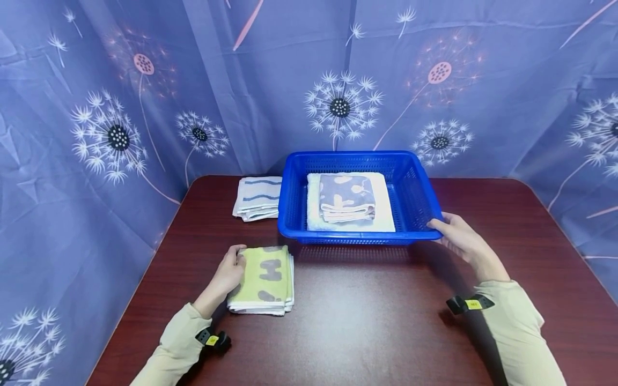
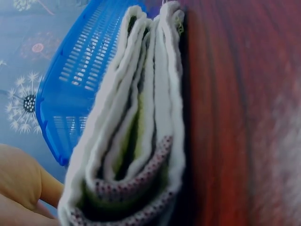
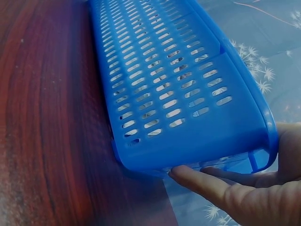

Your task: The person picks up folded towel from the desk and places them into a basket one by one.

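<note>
My left hand (image 1: pixel 232 271) holds the left side of a folded yellow-green towel (image 1: pixel 265 273) with grey shapes, thumb on top. In the left wrist view the towel's layered white edges (image 2: pixel 160 94) fill the middle, and part of the hand shows at lower left. With my right hand (image 1: pixel 461 236) I grip the front right corner of a blue plastic basket (image 1: pixel 347 236), thumb over the rim, other fingers against the outside wall. Inside the basket, a folded grey-and-cream patterned towel (image 1: pixel 345 193) lies on a folded white towel (image 1: pixel 386 203).
A folded white towel with blue wavy stripes (image 1: pixel 259 195) lies against the basket's left side. Beneath everything is a dark red wooden table (image 1: pixel 367 321). A blue curtain with dandelion prints (image 1: pixel 270 80) hangs behind and at both sides.
</note>
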Demonstrator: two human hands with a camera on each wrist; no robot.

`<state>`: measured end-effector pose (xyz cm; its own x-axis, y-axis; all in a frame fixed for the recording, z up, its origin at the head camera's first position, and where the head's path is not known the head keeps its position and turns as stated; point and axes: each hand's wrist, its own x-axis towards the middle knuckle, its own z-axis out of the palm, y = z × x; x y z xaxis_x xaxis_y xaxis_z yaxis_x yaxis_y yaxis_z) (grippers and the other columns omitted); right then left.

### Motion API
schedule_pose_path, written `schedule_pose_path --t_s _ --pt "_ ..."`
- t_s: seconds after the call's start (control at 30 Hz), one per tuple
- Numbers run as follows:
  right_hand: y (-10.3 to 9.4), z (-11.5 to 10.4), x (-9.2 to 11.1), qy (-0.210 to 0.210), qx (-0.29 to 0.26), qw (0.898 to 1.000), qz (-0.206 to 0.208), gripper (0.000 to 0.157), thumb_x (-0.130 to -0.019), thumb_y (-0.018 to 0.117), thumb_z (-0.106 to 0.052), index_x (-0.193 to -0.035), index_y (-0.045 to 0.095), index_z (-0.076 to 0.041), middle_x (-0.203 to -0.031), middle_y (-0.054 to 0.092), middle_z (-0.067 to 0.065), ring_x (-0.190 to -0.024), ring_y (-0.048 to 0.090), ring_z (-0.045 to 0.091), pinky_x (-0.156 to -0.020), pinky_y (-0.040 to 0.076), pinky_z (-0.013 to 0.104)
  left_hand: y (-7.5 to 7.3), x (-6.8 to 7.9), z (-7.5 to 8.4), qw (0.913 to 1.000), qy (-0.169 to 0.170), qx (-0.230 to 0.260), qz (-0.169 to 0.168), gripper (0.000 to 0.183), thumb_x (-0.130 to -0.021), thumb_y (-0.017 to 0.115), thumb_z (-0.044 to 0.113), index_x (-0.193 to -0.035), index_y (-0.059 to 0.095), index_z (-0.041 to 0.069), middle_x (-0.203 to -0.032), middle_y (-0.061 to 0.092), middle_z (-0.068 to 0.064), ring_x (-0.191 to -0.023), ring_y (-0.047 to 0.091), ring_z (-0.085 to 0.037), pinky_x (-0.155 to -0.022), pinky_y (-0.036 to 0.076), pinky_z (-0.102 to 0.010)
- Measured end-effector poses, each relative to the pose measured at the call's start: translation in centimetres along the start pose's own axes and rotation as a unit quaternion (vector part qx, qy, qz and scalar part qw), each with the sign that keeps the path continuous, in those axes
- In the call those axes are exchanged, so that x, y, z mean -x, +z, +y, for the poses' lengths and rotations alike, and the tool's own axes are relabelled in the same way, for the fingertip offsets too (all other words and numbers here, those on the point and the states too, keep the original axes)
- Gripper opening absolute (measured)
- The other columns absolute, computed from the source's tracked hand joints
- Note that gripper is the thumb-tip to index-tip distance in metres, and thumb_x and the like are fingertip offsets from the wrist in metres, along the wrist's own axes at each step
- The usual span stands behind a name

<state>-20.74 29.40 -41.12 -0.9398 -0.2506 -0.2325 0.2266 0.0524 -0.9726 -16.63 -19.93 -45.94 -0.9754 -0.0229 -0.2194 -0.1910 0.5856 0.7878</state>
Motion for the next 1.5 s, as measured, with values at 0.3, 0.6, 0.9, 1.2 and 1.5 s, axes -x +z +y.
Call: schedule_pose_path --t_s 0.3,0.6,0.9,1.2,1.5 --pt "0.1 0.0 0.0 -0.002 -0.02 1.0 -0.006 0.046 -0.094 0.043 -0.005 -0.126 0.019 0.018 -0.087 0.065 0.002 -0.072 0.065 0.006 -0.07 0.054 0.022 0.6 0.5 0.0 0.9998 0.001 0.02 -0.003 0.041 -0.095 0.032 0.008 -0.134 0.032 -0.002 -0.132 0.038 -0.027 -0.12 0.037 -0.033 -0.102 0.03 -0.048" --pt "0.1 0.0 0.0 0.003 0.004 1.0 0.0 0.049 -0.094 0.041 -0.007 -0.129 0.017 0.018 -0.087 0.065 0.0 -0.071 0.064 0.005 -0.072 0.054 0.023 1.2 1.0 0.2 0.9993 0.002 0.036 0.012 0.041 -0.093 0.034 0.007 -0.134 0.033 -0.002 -0.131 0.039 -0.026 -0.119 0.038 -0.033 -0.102 0.03 -0.047" --pt "0.2 -0.1 0.1 -0.008 -0.004 1.0 -0.005 0.045 -0.094 0.042 -0.006 -0.125 0.021 0.018 -0.085 0.065 0.001 -0.07 0.064 0.005 -0.07 0.054 0.022 1.8 1.2 0.2 0.998 -0.004 0.062 0.013 0.041 -0.094 0.035 0.006 -0.134 0.034 -0.001 -0.131 0.04 -0.025 -0.118 0.039 -0.031 -0.101 0.03 -0.046" --pt "0.1 0.1 0.1 -0.003 0.001 1.0 -0.006 0.047 -0.094 0.042 -0.007 -0.126 0.019 0.019 -0.084 0.064 0.0 -0.07 0.064 0.006 -0.07 0.054 0.021 2.3 1.7 0.5 0.9977 -0.014 0.064 0.017 0.04 -0.094 0.035 0.007 -0.134 0.034 0.001 -0.124 0.044 -0.023 -0.106 0.044 -0.028 -0.09 0.035 -0.038" --pt "0.1 0.1 0.0 -0.007 -0.001 1.0 -0.006 0.045 -0.094 0.042 -0.006 -0.125 0.021 0.018 -0.084 0.064 0.0 -0.07 0.064 0.006 -0.07 0.054 0.021 3.2 2.0 0.7 0.996 -0.005 0.085 0.027 0.039 -0.094 0.035 0.007 -0.133 0.036 0.002 -0.12 0.046 -0.021 -0.102 0.045 -0.026 -0.086 0.035 -0.034"
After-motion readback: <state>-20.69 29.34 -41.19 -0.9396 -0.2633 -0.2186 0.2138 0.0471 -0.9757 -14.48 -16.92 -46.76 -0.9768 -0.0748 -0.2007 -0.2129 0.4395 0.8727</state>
